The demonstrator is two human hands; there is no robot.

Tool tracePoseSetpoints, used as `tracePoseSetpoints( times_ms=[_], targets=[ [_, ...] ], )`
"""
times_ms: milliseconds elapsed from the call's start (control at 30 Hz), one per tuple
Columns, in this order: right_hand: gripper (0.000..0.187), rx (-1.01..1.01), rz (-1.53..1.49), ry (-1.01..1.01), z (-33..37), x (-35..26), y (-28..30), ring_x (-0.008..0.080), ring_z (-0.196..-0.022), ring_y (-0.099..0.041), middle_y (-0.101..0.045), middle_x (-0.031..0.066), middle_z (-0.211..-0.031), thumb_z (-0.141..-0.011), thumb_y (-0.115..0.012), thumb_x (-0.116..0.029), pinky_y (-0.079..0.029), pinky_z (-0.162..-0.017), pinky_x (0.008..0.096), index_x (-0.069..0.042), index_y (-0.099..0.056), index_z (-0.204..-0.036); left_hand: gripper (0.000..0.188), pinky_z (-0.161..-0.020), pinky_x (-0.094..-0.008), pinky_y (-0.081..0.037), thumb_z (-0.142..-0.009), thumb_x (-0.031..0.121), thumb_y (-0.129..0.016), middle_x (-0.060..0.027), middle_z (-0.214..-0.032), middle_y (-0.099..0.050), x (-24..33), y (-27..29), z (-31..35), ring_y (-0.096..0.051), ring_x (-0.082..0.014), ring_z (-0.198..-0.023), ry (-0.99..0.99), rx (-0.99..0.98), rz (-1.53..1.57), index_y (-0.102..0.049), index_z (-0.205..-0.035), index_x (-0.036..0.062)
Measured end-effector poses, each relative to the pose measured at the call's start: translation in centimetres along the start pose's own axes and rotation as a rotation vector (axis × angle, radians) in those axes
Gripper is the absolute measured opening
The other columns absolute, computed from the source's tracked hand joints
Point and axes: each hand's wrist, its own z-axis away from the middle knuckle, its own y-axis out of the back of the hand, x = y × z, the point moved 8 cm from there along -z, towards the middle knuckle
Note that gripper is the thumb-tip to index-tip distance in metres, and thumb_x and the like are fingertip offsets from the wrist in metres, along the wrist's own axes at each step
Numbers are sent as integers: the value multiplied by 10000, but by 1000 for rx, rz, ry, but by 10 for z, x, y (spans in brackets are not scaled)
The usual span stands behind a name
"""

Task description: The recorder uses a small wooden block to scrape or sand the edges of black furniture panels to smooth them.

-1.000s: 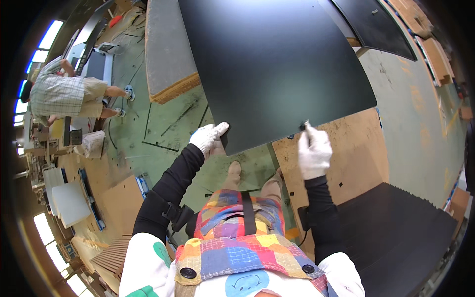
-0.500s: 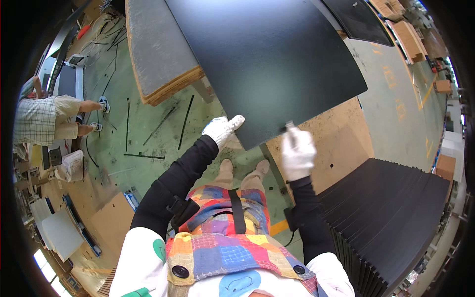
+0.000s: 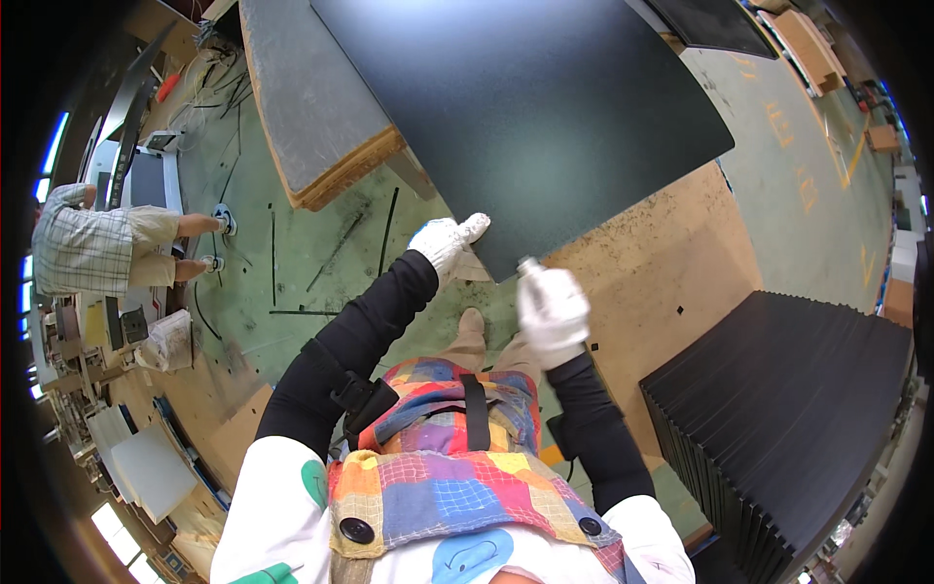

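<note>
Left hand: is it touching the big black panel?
Touching. The head view shows the gloved left hand with fingers laid on the black panel's near edge.

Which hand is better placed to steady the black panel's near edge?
Probably the left hand: its fingers lie against the black panel at its near edge; the right hand is fisted just below the corner.

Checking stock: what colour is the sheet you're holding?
Black, matte; the sheet shows best in the head view.

A matte black panel [image 3: 525, 117] contrasts with white gloves [image 3: 552, 310], a multicoloured patchwork apron [image 3: 457, 467] and green floor [image 3: 292, 263].
</note>
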Motion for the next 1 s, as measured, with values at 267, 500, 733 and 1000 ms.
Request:
tracePoseSetpoints(
  times_ms=[267, 500, 733, 1000],
  targets=[
    [175, -70, 257, 58, 5, -2, -19, 236, -613, -548, -534, 101, -762, -794, -641, -93, -478, -522, 363, -27, -619, -954, 517, -618, -341, -457, -823, 468, -729, -86, -802, -585, 19, 2, 9, -528, -162, -677, -3, 73, -240, -622, -857, -37],
    [243, -87, -126, -13, 4, -31, -10, 239, -709, -609, -592, 77, -755, -768, -668, -30, -509, -615, 358, -95, -667, -1002, 620, -688, -343, -450, -852, 541, -645, -137, -826, -601, 30, -6, 18, -531, -195, -765, 64, -5, -328, -632, -917, -76],
    [71, -130, 319, 11, -18, 12, -2, 241, -600, -556, -521, 80, -732, -826, -601, -111, -489, -540, 359, -62, -608, -876, 696, -741, -372, -462, -854, 594, -600, -193, -853, -629, 39, -8, 21, -574, -247, -799, -36, -4, -386, -645, -926, -96],
    [192, -166, -90, -51, -18, -15, -4, 254, -744, -617, -592, 71, -790, -787, -678, -102, -516, -636, 368, -111, -664, -978, 693, -758, -405, -472, -906, 613, -484, -244, -845, -634, 51, -10, 26, -616, -367, -825, -124, -41, -591, -670, -906, -55]
  ],
)
